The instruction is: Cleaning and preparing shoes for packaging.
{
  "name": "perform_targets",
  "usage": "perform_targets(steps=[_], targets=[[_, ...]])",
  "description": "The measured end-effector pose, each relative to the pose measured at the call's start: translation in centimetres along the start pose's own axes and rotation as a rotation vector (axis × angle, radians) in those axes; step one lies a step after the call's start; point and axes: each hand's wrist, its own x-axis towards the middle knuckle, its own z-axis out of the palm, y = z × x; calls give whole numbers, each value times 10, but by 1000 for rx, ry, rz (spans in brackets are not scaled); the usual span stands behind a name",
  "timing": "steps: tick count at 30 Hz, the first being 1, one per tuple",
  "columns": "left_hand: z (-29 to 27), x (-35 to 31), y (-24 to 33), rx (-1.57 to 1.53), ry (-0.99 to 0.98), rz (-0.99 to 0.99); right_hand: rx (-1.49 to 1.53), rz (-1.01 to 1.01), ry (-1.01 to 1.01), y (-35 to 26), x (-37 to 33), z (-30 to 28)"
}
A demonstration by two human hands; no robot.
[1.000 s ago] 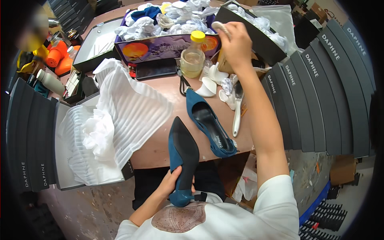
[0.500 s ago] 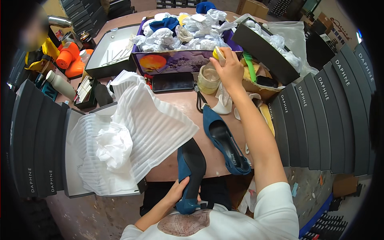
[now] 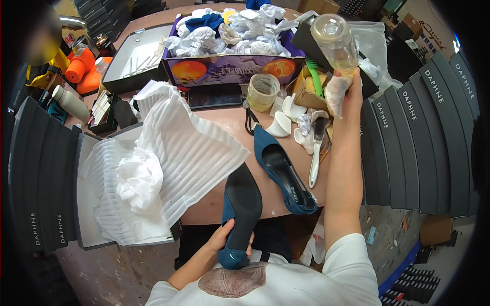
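Observation:
My left hand (image 3: 217, 240) grips a blue high-heeled shoe (image 3: 243, 196) by its heel end, with the black sole turned up and the toe pointing away. Raised at the right, my right hand (image 3: 353, 91) is closed on a clear bottle (image 3: 334, 43) tipped upside down. A pale, stained cloth (image 3: 337, 95) hangs at the bottle's mouth, held in the same hand. The matching blue shoe (image 3: 280, 171) lies on the table between my arms, insole up.
White foam wrap (image 3: 189, 153) and crumpled paper spill from an open shoebox (image 3: 92, 204) at left. Beyond are a tape roll (image 3: 263, 93), a phone (image 3: 215, 96) and a purple box (image 3: 229, 71) of paper wads. A white-handled brush (image 3: 315, 158) lies near my right forearm. Dark shoeboxes (image 3: 408, 148) line both sides.
My right hand has moved right from above the tape roll, and the upturned bottle and cloth now show in it. The brush has come into view. My left hand still holds the shoe.

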Motion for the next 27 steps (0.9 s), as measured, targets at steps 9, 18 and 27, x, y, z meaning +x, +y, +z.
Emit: perform_targets(steps=[9, 18, 27], targets=[[-23, -19, -1, -118, -103, -75, -1183, -1256, -288, 78, -19, 78], [-25, -38, 2, -39, -20, -167, -1639, -831, -532, 58, -27, 48], [-28, -73, 23, 21, 83, -358, -1366, -33, -944, 33, -324, 52]])
